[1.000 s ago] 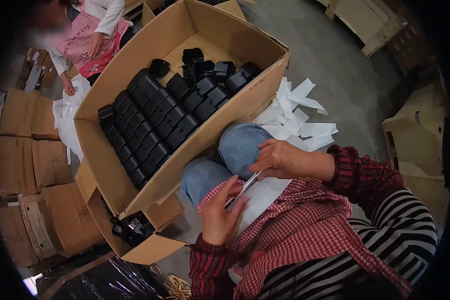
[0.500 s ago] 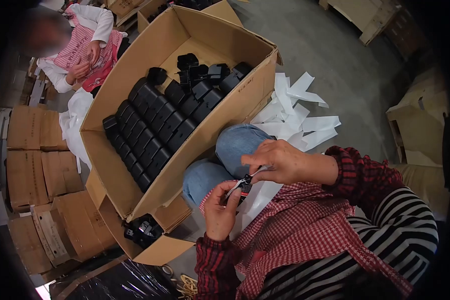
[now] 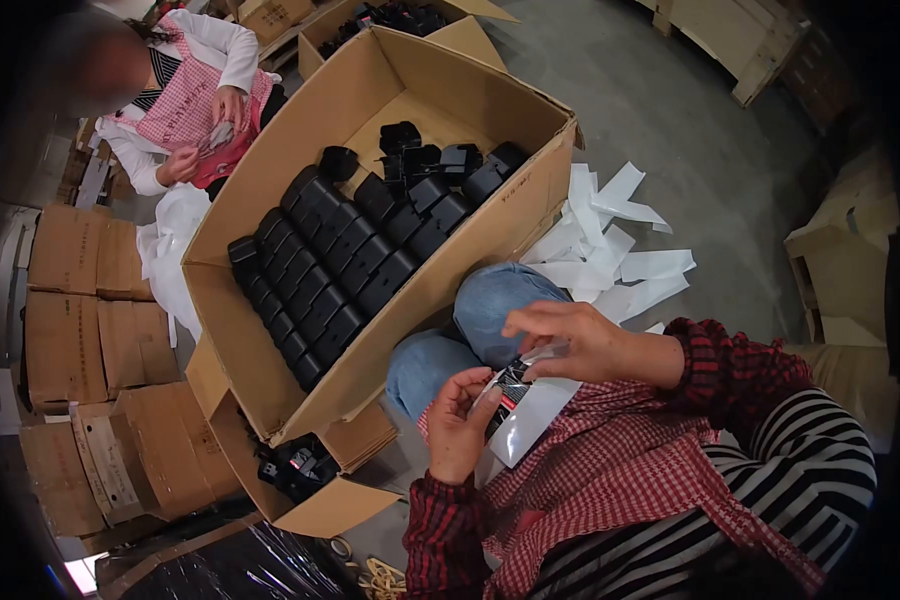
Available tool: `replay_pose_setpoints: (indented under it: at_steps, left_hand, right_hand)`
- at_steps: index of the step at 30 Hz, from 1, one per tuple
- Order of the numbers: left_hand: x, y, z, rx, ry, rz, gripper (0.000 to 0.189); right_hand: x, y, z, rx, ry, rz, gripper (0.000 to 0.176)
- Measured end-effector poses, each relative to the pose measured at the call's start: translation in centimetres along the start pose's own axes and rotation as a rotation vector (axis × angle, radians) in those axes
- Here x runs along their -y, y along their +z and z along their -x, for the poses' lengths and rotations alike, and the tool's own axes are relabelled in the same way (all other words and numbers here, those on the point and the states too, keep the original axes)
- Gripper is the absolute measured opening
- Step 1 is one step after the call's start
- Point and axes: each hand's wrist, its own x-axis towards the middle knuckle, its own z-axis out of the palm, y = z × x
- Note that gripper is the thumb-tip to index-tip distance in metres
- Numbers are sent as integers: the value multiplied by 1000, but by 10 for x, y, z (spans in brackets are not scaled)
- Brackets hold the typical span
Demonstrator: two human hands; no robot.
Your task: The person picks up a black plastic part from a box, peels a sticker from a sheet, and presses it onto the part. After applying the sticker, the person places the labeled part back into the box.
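Observation:
My left hand [image 3: 460, 425] pinches a small black part [image 3: 511, 393] with a red mark, its thumb along the near side. Under and beside that part lies a glossy white strip [image 3: 538, 425] above my lap. With bent fingers, my right hand [image 3: 577, 342] grips a thin clear film [image 3: 545, 354] at the part's upper end. Fingers cover some of the part, and its exact kind cannot be made out. Just beyond my knees stands a large open cardboard box [image 3: 490, 75] holding rows of black plastic pieces [image 3: 335, 235].
White strips [image 3: 610, 245] lie heaped on the floor right of the box. A smaller open carton [image 3: 335, 500] with black parts stands at its near left. Stacked cartons [image 3: 70, 250] line the left side. A person [image 3: 185, 120] in a checked apron sits at the upper left.
The white strip now shows flat under the black part, which has turned more to view. My right hand has moved slightly right and down. The whole view has shifted a little.

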Motion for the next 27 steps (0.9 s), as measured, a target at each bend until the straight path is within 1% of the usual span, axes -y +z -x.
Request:
replay_pose_setpoints:
  at_steps: [1,2,4,8,9,11,13,17,19,20,21,22,23,24,26,27]
  left_hand:
    - [1,0,-1,4,50,-26,26]
    - [2,0,-3,9,103,-53,26]
    - [-2,3,-3,2,111,-73,26]
    - [-3,5,-4,-18,130,-98,24]
    - [-3,5,-4,-20,130,-98,24]
    - [-4,5,-4,11,59,-98,25]
    - [0,7,-4,16,58,-101,26]
    - [5,5,-4,23,30,-86,28]
    - [3,6,-5,23,25,-71,28]
    - [3,5,-5,23,10,-54,27]
    - [2,5,-5,17,21,-57,27]
    - [1,5,-5,16,-12,-33,28]
    - [1,5,-6,17,-46,-9,28]
    - [1,3,-6,16,-41,-13,28]
    - [5,-1,-8,89,-83,-2,31]
    - [7,-3,-8,89,-82,-3,31]
  right_hand:
    - [0,-1,-1,-40,52,-46,54]
    - [-1,-2,-2,-40,60,-48,54]
    - [-4,-5,-5,90,70,150,64]
    - [-4,-6,-9,158,114,114,63]
    - [-5,-5,-8,126,111,118,61]
    - [-5,-4,-7,94,108,121,58]
    - [-4,-6,-7,101,77,157,39]
    - [-12,-4,-2,116,8,150,44]
    - [-13,1,-2,1,-52,78,47]
    - [-13,3,-3,1,-64,80,47]
    - [-14,5,-4,-40,-113,55,45]
    - [-14,5,-5,-82,-161,28,44]
    - [-14,5,-6,-83,-171,28,44]
    - [-14,4,-5,-56,-165,79,42]
    - [-15,3,-6,-31,-159,130,40]
    - [-15,2,-7,-33,-234,135,36]
